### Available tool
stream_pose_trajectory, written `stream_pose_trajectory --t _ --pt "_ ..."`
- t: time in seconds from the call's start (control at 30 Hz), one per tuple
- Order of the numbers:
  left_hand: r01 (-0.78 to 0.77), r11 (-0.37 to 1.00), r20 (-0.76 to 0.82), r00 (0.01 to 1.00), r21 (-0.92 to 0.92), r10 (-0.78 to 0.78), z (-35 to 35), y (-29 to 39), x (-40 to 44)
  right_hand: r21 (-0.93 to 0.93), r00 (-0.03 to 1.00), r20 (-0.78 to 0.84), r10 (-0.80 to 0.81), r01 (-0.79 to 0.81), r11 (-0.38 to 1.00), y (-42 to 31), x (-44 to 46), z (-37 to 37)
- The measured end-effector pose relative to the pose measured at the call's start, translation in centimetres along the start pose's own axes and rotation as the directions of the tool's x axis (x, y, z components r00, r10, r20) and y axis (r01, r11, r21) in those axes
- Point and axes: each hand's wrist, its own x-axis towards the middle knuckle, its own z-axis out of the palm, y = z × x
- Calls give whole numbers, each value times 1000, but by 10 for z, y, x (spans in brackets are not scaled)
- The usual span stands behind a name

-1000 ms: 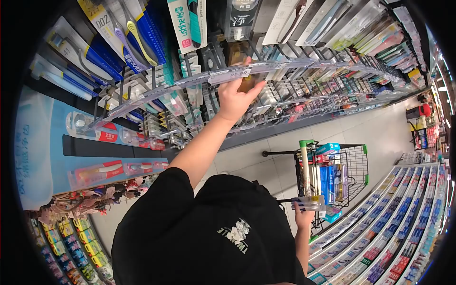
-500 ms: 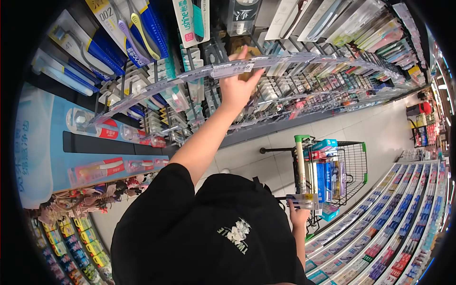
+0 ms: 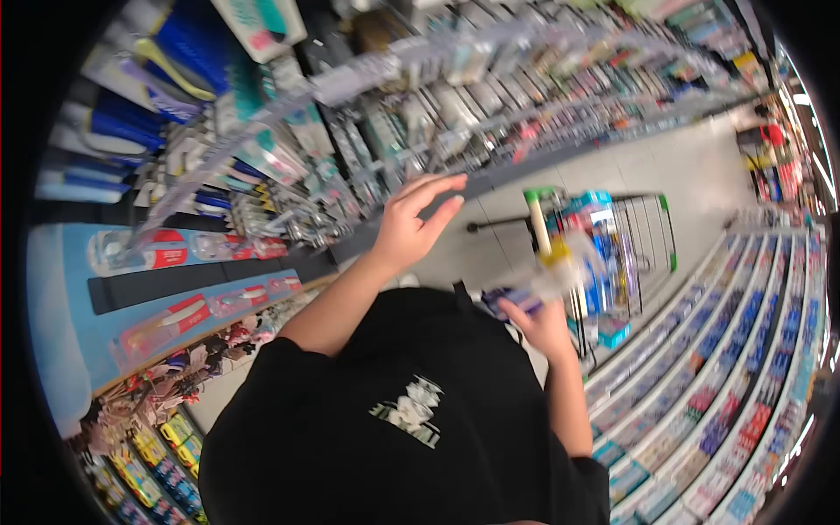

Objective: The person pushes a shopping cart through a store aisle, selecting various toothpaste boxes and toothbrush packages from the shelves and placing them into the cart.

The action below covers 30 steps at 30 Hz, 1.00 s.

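Observation:
My left hand (image 3: 409,226) is in front of the hanging shelf racks, thumb and fingers apart, with nothing visible in it. My right hand (image 3: 544,325) is wrapped round a clear plastic package (image 3: 564,273) with yellow and purple parts, blurred by motion. That package is over the near end of the shopping cart (image 3: 643,229), overlapping its pale handle. Inside the cart are blue, teal and purple boxes. Toothbrush packs (image 3: 179,66) hang at the upper left, above a curved clear price rail (image 3: 341,83).
A blue display panel (image 3: 57,297) with red-and-clear packs is on the left. Curved shelves (image 3: 700,385) of small boxes fill the right side. Pale floor tiles (image 3: 700,153) show beyond the cart. Yellow and blue packs (image 3: 153,455) stand at the lower left.
My left hand has come down and away from the price rail. My right hand has raised the package, now tilted. The view has shifted, and the racks look blurred.

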Motion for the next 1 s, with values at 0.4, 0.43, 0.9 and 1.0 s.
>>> stream_pose_trajectory --t 0.4,0.43,0.9,1.0 --pt "157 742 -6 977 -651 -212 -6 65 -32 96 893 290 -345 332 938 -47 61 21" --pt "143 755 -62 970 -640 -236 -14 66 -33 39 881 214 -422 424 905 -34 62 23" --pt "60 996 -808 583 -61 -84 -191 19 -94 -542 982 -182 39 -134 830 243 -54 7" --pt "82 995 -817 570 -50 -88 -196 23 -91 -348 936 -250 247 -325 879 242 -58 18"
